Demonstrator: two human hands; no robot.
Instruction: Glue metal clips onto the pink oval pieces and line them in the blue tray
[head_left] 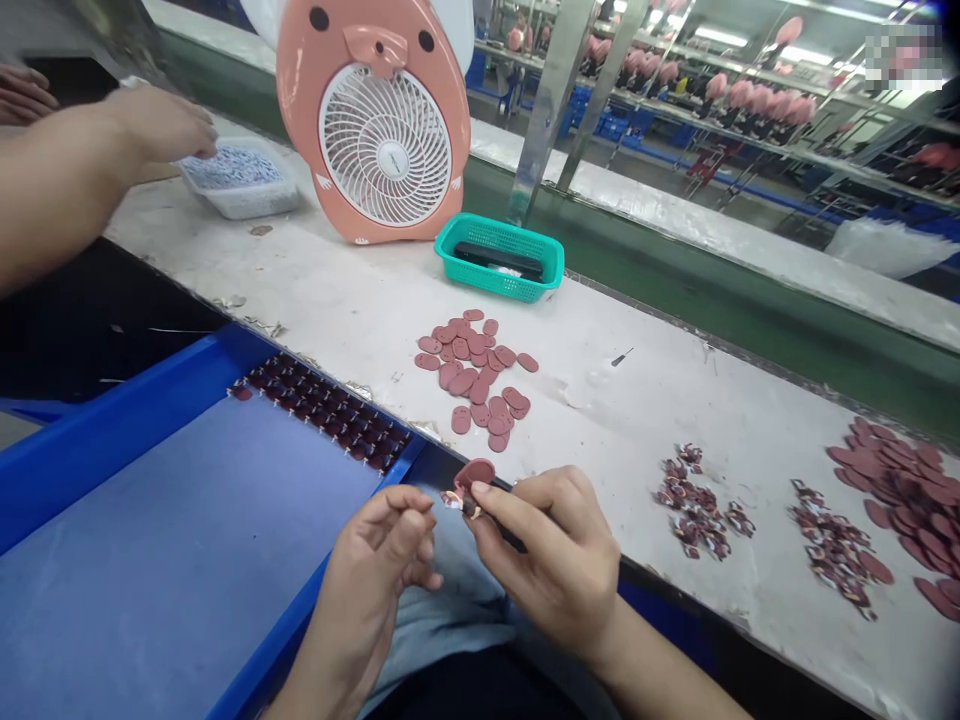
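Between the thumb and fingers of my right hand [559,560] is a small painted figurine [466,500] with a reddish-brown oval disc [477,472] at its top. My left hand [379,570] is just left of it, fingers curled and thumb tip close to the index finger. Whatever those left fingertips pinch, if anything, is too small to make out. Beyond my hands, loose reddish-brown oval pieces [480,385] lie scattered on the white worktop [600,430]. To the right are two groups of small painted figurines [697,505] and a heap of larger reddish-brown ovals [900,480].
A blue tray [150,560] at left holds rows of dark assembled pieces [322,405]. Farther back stand an orange fan [375,130], a green basket [499,258] and a tub of bluish-white bits [244,180]. Another person's hand [154,125] reaches over that tub.
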